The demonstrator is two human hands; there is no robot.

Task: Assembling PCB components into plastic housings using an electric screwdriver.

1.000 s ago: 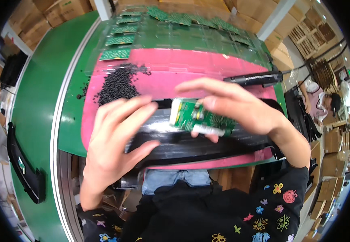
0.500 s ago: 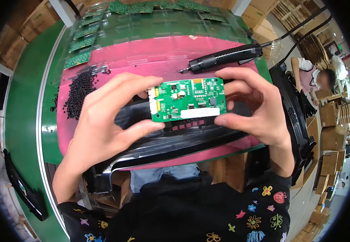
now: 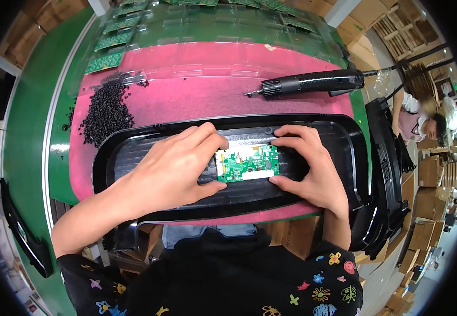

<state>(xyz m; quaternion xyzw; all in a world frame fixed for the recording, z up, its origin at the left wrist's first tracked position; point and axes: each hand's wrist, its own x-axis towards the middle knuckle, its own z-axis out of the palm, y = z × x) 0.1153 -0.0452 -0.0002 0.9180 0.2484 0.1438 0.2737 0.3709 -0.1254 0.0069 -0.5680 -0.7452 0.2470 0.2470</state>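
Note:
A green circuit board (image 3: pixel 247 164) with white connectors at its left end and a white label strip lies level in or just above the middle of a long black plastic housing (image 3: pixel 139 152). My left hand (image 3: pixel 186 163) pinches the board's left end between thumb and fingers. At the other end, my right hand (image 3: pixel 312 168) grips it the same way. Whether the board touches the housing floor cannot be made out. The housing rests on a pink mat (image 3: pixel 202 95), its open side up.
Beyond the housing lies a black electric screwdriver (image 3: pixel 312 83), its cord running right. A heap of small black screws (image 3: pixel 106 113) sits at the left. Clear plastic trays (image 3: pixel 212 66) and more green boards (image 3: pixel 104 62) line the back. Black housings (image 3: pixel 384 158) stack at right; a person (image 3: pixel 415 113) sits beyond.
Both hands have lowered the circuit board away from me into the black housing's middle. The view has shifted slightly, and more of the housing shows.

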